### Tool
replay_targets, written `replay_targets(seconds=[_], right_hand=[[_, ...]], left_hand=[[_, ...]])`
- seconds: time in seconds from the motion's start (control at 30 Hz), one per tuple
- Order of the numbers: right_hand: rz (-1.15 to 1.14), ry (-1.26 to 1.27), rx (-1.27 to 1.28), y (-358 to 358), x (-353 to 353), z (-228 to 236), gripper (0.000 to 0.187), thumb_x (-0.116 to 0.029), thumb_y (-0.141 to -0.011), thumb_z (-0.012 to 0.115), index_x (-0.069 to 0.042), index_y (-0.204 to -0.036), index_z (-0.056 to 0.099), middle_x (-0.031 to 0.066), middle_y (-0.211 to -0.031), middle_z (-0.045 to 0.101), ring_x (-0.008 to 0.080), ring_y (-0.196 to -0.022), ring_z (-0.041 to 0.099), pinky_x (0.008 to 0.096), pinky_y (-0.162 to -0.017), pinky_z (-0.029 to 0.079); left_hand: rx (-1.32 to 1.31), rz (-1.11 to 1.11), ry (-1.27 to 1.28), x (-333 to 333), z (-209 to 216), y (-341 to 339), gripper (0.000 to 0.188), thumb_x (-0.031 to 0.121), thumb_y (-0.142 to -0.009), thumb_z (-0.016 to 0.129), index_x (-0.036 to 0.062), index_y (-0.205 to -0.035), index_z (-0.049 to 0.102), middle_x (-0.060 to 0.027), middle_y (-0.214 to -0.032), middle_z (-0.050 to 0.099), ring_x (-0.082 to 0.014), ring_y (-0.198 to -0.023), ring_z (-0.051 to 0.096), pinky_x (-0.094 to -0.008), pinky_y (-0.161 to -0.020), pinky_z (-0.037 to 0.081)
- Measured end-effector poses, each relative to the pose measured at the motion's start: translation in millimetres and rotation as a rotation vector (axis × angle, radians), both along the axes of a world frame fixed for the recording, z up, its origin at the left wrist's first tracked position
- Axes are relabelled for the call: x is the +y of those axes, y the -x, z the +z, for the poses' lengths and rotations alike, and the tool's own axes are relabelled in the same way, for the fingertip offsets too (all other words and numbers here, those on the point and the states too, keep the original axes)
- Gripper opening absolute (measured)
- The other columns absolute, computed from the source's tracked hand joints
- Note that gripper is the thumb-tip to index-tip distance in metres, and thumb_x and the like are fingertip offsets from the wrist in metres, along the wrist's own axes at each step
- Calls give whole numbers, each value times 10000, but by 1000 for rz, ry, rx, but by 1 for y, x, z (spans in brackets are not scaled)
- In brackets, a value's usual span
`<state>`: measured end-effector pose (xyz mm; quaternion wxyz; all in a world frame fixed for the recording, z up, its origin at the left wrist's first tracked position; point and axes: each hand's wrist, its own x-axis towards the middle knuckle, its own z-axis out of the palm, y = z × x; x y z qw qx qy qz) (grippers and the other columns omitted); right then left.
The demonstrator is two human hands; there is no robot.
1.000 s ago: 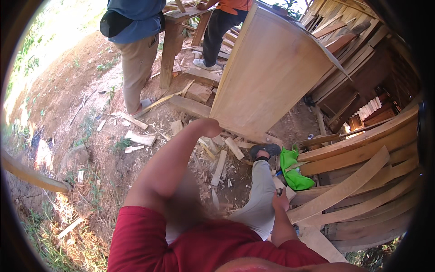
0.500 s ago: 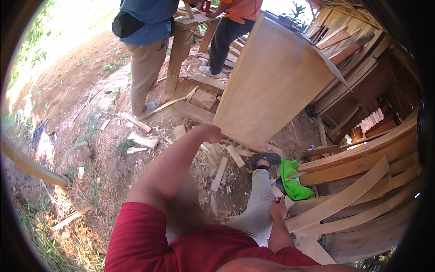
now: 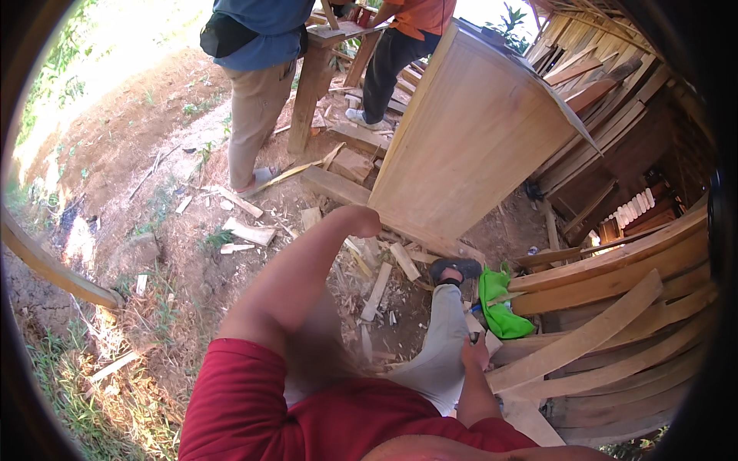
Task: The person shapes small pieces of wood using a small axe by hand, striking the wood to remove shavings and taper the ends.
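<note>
Dark object (image 3: pixel 473 336): in right hand (image 3: pixel 476 354), beside grey trouser leg (image 3: pixel 437 338); hand curled round it, hiding most; exposed end points forward, long axis unclear. Left hand (image 3: pixel 367 223): wrist bent down, fingers hidden; spread or closed, cannot tell. Farther out: green bag (image 3: pixel 503 311), wooden panel (image 3: pixel 478 134). Surface (image 3: pixel 343 32) cut off by upper edge.

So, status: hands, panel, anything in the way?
Left hand by wooden panel's lower corner, grip unclear. Right hand holding small dark object. Wood scraps litter the ground.
</note>
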<state>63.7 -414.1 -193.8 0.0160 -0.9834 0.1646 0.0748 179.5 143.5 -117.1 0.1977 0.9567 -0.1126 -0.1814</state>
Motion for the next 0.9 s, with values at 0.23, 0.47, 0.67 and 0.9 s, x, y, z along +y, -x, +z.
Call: replay_targets(seconds=[0.23,0.47,0.67,0.9], right_hand=[[-20,9,10,3,-12,-3,737,-502,-1001,581,-184,-1626,355,194,-1379,673,398,-1225,667,516,-1019,523],[-12,0,44,0,9,7,739,-510,-999,575,-200,-1630,349,185,-1398,664,404,-1248,654,522,-1029,521],[-19,-23,68,-6,8,8,762,-514,-1000,573,-168,-1635,334,192,-1449,627,399,-1282,634,512,-1049,515],[-2,-34,29,-3,4,4,762,-500,-1006,571,-156,-1639,324,198,-1436,634,399,-1267,645,506,-1043,519]], left_hand=[[53,48,73,-11,18,7,333,165,-873,530,-48,-958,771,-223,-976,763,-351,-856,718,-500,-790,535],[136,72,41,3,18,13,371,213,-898,507,-40,-964,771,-223,-975,757,-352,-870,720,-496,-785,534],[212,86,13,-6,59,39,441,289,-961,473,-46,-923,756,-200,-940,757,-345,-802,719,-483,-713,545],[288,236,104,-10,73,46,439,295,-960,460,-26,-840,735,-156,-844,748,-270,-672,684,-461,-638,532]])
